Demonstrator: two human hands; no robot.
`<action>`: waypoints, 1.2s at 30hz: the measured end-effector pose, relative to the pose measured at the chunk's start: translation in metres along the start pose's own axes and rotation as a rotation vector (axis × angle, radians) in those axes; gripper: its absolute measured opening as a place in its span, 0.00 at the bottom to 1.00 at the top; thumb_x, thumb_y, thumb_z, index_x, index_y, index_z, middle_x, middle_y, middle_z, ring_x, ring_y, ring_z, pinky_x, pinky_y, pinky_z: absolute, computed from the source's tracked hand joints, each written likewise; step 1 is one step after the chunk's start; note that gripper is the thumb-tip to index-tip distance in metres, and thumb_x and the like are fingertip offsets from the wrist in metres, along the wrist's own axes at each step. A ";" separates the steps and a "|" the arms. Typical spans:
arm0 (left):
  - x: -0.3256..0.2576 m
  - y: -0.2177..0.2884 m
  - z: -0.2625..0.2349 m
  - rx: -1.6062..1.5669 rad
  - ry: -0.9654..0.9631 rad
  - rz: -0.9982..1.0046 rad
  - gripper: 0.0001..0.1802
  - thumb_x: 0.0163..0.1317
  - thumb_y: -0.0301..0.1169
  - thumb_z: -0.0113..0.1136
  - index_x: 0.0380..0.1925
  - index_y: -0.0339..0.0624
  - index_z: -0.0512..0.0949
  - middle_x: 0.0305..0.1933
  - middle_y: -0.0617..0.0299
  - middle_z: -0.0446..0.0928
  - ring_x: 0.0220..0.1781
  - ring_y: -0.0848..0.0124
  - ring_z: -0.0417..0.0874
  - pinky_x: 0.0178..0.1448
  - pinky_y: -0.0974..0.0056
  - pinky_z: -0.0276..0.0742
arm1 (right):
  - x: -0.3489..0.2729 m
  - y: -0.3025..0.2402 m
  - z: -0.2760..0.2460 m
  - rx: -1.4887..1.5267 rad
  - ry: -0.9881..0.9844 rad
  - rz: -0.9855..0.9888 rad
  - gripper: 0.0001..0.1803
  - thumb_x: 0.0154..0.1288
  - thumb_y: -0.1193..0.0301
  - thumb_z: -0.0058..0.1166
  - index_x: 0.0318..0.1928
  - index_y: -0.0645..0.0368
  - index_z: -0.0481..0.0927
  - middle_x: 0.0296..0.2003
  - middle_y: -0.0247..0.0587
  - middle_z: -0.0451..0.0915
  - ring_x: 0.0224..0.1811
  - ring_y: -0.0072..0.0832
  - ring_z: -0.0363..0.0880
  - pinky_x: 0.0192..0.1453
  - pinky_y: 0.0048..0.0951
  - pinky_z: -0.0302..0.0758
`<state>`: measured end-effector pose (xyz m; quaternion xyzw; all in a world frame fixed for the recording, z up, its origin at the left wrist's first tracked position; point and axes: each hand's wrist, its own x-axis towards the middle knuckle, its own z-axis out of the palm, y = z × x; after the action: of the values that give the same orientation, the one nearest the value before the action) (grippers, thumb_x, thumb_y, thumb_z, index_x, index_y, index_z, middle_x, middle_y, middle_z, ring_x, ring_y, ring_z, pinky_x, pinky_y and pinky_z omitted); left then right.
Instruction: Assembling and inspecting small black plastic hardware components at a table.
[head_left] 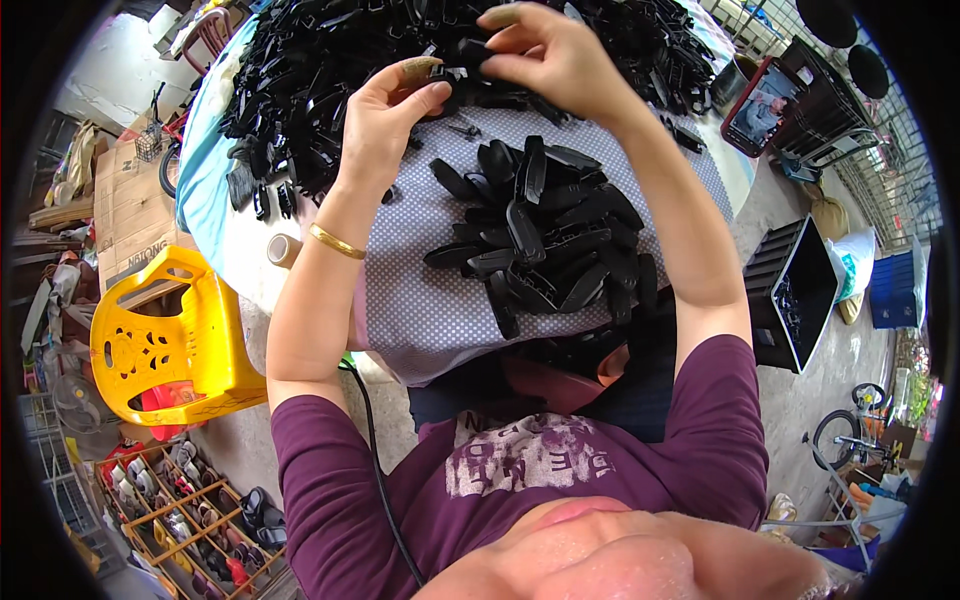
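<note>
1. Concrete floor (pixel 235 440) surrounds the work area beneath the hands; a light-covered table (pixel 235 262) extends under and beyond them
2. Large pile of black parts (pixel 300 95): spread over the table beyond the hands and to either side of them
3. Left hand (pixel 385 95): thumb and fingertips are closed on a small black part (pixel 452 73) with a pale glint, at the near edge of the large pile; a gold-coloured bangle (pixel 337 242) encircles the wrist
4. Right hand (pixel 550 60): just beside the left hand, the two apart, its fingers curved and its thumb toward the small black part; a dark piece (pixel 472 52) lies at its fingertips, though whether it is gripped cannot be told
5. Smaller heap of black pieces (pixel 545 235): between the hands and the person's body, on a dotted grey cloth (pixel 400 290), the elongated pieces overlapping at various angles
6. Tape roll (pixel 284 250): nearer the body than the left hand and to its left; a yellow chair (pixel 215 345) stands farther left, beside the table
7. Black crate (pixel 760 300): well to the right of both hands, on the floor; a lit screen (pixel 763 108) stands to the right of the right hand
</note>
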<state>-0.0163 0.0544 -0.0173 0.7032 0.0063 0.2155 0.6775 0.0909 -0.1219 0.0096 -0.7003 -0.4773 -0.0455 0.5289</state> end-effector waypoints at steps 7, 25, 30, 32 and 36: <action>0.002 0.001 -0.001 -0.166 0.006 -0.001 0.16 0.53 0.22 0.63 0.44 0.33 0.77 0.37 0.59 0.80 0.36 0.74 0.81 0.43 0.71 0.79 | -0.009 -0.005 0.021 -0.055 -0.045 -0.068 0.16 0.54 0.74 0.62 0.46 0.63 0.79 0.36 0.41 0.82 0.37 0.22 0.80 0.44 0.21 0.76; -0.006 0.005 0.015 -0.321 0.080 -0.011 0.14 0.56 0.22 0.61 0.44 0.34 0.78 0.40 0.59 0.80 0.40 0.76 0.80 0.48 0.73 0.76 | -0.011 -0.012 0.028 -0.407 0.035 -0.245 0.15 0.51 0.69 0.64 0.40 0.62 0.81 0.32 0.40 0.81 0.33 0.27 0.81 0.38 0.22 0.76; -0.007 0.013 0.012 -0.264 -0.089 0.109 0.13 0.59 0.25 0.58 0.44 0.35 0.79 0.41 0.61 0.80 0.41 0.76 0.79 0.51 0.74 0.72 | -0.007 -0.002 0.020 0.004 -0.302 0.041 0.16 0.54 0.67 0.63 0.41 0.64 0.81 0.29 0.39 0.81 0.30 0.20 0.78 0.39 0.21 0.75; -0.006 0.016 0.011 -0.282 -0.098 0.126 0.13 0.59 0.25 0.58 0.44 0.35 0.79 0.41 0.60 0.80 0.41 0.76 0.79 0.51 0.74 0.72 | -0.010 -0.011 0.020 -0.019 -0.276 0.044 0.15 0.56 0.68 0.62 0.41 0.63 0.81 0.27 0.36 0.81 0.28 0.15 0.74 0.36 0.19 0.73; -0.004 0.017 0.008 -0.263 -0.111 0.167 0.13 0.59 0.24 0.58 0.44 0.34 0.78 0.42 0.59 0.80 0.40 0.76 0.79 0.49 0.75 0.74 | -0.006 -0.017 0.015 -0.163 -0.282 0.025 0.13 0.56 0.69 0.61 0.41 0.62 0.81 0.26 0.32 0.80 0.26 0.14 0.71 0.33 0.16 0.69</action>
<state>-0.0223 0.0442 -0.0018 0.6174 -0.1179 0.2306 0.7428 0.0691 -0.1141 0.0119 -0.7462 -0.5327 0.0211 0.3986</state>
